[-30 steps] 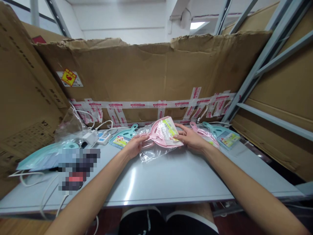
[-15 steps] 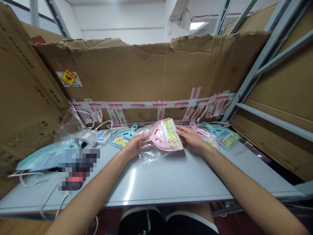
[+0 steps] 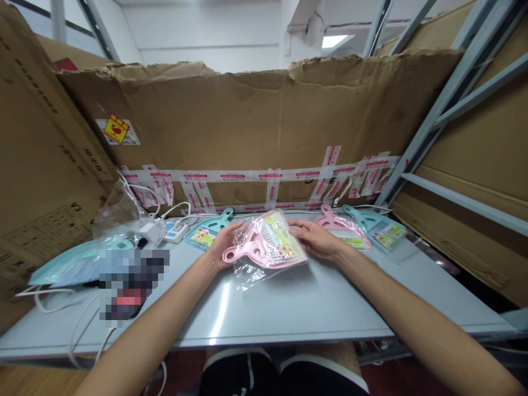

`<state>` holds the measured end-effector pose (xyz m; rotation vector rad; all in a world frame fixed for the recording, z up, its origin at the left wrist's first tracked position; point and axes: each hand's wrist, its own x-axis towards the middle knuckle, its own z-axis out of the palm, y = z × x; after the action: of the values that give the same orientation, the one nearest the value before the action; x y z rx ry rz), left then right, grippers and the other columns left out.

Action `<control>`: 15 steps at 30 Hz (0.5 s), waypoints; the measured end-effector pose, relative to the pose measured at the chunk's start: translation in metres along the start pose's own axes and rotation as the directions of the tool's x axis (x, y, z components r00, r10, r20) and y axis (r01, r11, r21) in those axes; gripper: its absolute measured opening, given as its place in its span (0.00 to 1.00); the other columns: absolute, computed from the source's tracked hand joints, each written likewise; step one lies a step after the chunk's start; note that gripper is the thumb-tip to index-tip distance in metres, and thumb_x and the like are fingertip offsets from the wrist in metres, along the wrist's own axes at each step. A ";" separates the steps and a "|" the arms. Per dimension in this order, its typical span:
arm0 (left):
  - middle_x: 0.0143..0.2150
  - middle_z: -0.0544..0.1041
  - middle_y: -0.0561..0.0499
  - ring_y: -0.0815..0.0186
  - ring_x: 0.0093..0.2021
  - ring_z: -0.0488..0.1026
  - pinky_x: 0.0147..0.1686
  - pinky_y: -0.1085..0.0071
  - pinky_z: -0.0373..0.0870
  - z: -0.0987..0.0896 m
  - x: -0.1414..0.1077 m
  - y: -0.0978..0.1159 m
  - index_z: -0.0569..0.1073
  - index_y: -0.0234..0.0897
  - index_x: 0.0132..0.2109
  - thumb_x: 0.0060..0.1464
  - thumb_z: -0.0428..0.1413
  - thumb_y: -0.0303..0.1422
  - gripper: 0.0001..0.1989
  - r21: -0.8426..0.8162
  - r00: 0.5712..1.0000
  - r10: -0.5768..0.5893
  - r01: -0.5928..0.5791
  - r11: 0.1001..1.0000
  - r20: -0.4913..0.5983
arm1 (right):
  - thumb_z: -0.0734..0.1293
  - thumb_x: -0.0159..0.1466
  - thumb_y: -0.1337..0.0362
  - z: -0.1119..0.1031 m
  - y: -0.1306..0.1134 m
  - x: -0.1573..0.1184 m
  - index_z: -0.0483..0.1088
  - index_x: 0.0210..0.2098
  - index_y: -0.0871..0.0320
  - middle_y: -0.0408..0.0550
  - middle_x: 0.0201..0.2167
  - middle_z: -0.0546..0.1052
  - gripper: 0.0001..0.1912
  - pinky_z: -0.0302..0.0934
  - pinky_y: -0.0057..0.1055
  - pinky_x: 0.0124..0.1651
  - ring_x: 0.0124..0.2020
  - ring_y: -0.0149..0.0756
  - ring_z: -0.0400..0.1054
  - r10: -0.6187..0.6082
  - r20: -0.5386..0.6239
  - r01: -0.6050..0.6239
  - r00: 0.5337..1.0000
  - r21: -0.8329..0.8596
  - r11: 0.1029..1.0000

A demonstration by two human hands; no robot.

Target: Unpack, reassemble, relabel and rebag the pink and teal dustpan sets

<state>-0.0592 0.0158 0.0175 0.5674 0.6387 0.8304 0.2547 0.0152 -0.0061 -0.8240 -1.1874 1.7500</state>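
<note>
In the middle, above the table, I hold a pink dustpan-and-brush set [image 3: 264, 242] with a colourful label card. Clear crinkled plastic wraps around it, and its handle points to the lower left. My left hand [image 3: 223, 247] is closed at the handle side, its fingertips partly hidden behind the set and plastic. At the right edge, my right hand [image 3: 315, 239] grips the pan with bent fingers. Behind my right hand lies another pink dustpan set [image 3: 344, 234], with a teal dustpan set [image 3: 377, 228] beside it. Another teal dustpan set [image 3: 208, 228] rests behind my left hand.
Teal packaged items [image 3: 78, 264] and a pixelated dark object [image 3: 134, 283] lie at the left of the grey table [image 3: 289, 308]. White cables and a power strip [image 3: 175, 231] are behind them. A tall cardboard sheet [image 3: 247, 121] closes the back; metal shelf posts [image 3: 429, 124] rise at right.
The pink set has tilted, its handle swinging lower and toward me. My left hand has moved from around the handle to behind it, and the plastic now covers more of the pan.
</note>
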 end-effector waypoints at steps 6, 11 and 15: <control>0.42 0.88 0.38 0.51 0.43 0.87 0.52 0.59 0.83 -0.001 0.003 -0.004 0.85 0.27 0.49 0.64 0.62 0.33 0.13 0.031 0.999 0.000 -0.002 1.000 0.049 | 0.85 0.63 0.57 0.003 0.003 -0.002 0.84 0.49 0.57 0.53 0.49 0.88 0.18 0.78 0.34 0.54 0.47 0.40 0.84 0.020 0.091 -0.018 0.996 -0.024 1.000; 0.42 0.89 0.37 0.51 0.42 0.87 0.52 0.60 0.83 -0.003 0.009 -0.009 0.85 0.26 0.48 0.65 0.61 0.32 0.12 0.030 0.999 0.009 -0.010 0.999 0.044 | 0.81 0.67 0.60 0.007 0.002 -0.004 0.84 0.50 0.60 0.57 0.48 0.89 0.15 0.75 0.43 0.64 0.54 0.47 0.84 0.068 0.134 -0.072 0.989 0.028 0.997; 0.44 0.88 0.35 0.48 0.47 0.88 0.57 0.56 0.82 -0.004 0.011 -0.009 0.83 0.25 0.52 0.69 0.60 0.36 0.17 -0.014 0.999 -0.011 0.011 1.000 0.054 | 0.76 0.72 0.64 0.004 0.001 0.000 0.83 0.50 0.61 0.57 0.47 0.89 0.10 0.76 0.43 0.65 0.53 0.46 0.85 0.059 0.082 -0.068 0.995 0.107 0.992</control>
<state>-0.0521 0.0201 0.0055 0.5712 0.5864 0.8062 0.2507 0.0132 -0.0058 -0.7406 -1.1151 1.8972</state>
